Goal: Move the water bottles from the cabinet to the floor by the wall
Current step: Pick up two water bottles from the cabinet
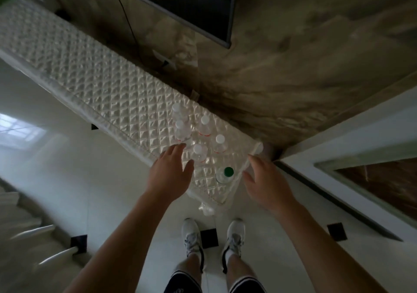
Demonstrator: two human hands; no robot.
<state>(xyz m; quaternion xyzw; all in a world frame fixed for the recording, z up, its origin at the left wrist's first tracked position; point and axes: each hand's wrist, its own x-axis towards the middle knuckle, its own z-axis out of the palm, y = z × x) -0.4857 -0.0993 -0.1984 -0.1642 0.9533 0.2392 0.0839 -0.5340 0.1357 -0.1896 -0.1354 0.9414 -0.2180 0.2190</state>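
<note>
bottles (204, 132) on cabinet (90, 76) right end | wall (282, 78) behind | hands (216, 177) before

Six water bottles (201, 132) stand upright at the cabinet (90, 76) top's near end — five white-capped, one green-capped (228, 172). Left hand (170, 170) and right hand (264, 180) hover open beside them — touching nothing.

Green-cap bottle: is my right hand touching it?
Apart. The head view shows a strip of quilted cover between the right hand and the green-cap bottle; the fingers are spread and hold nothing.
</note>
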